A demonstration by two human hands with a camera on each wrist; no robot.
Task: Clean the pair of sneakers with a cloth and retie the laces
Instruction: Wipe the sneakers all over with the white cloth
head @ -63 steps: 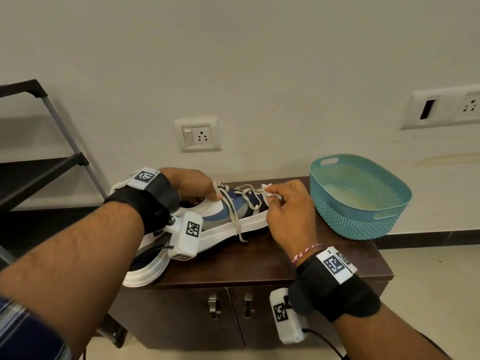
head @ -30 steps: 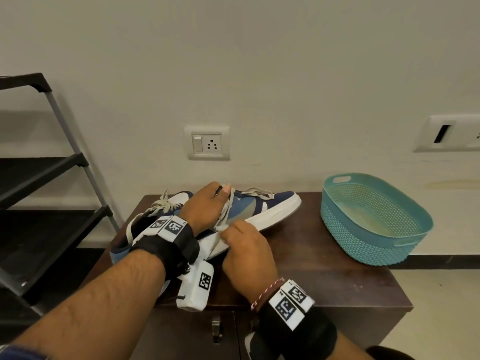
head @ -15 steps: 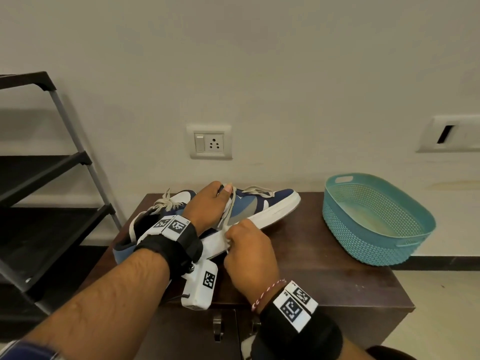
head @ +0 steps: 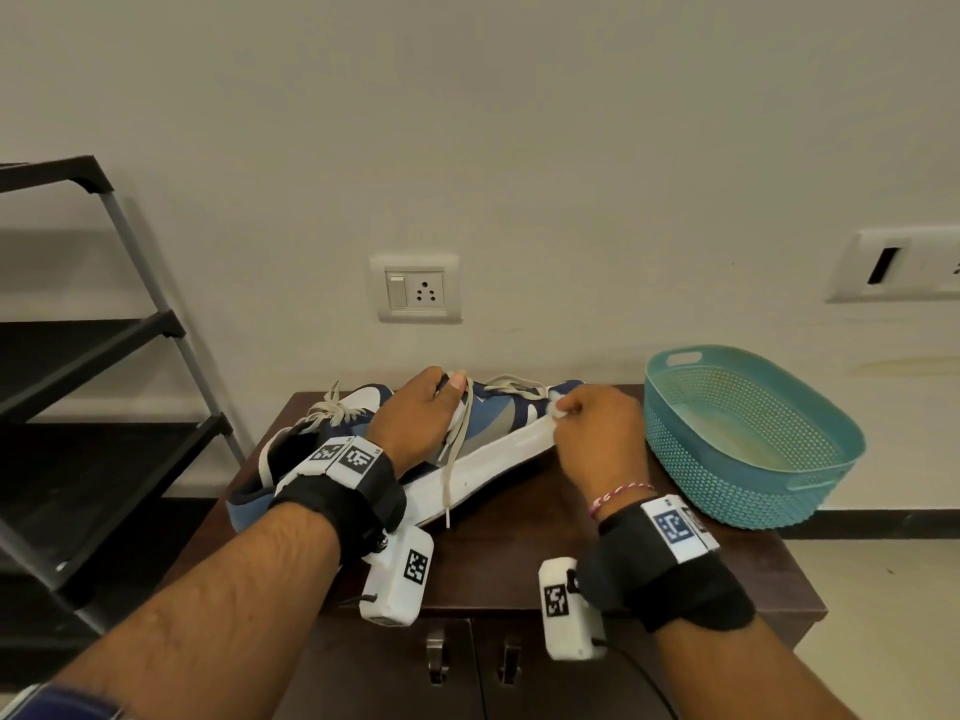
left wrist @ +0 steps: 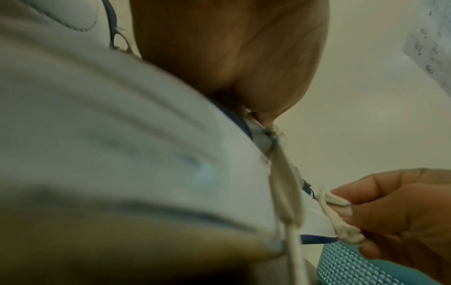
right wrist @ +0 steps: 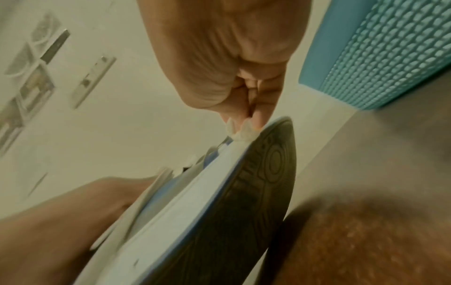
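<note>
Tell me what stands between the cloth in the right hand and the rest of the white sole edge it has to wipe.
One loose beige lace hangs across the white sole edge of the tilted blue sneaker, left of the small white cloth pinched by the right hand. Nothing else visible.

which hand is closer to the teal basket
Right. The right hand, pinching a small white cloth at the sneaker's toe, is just beside the teal basket; the left hand grips the sneaker's middle, farther away.
</note>
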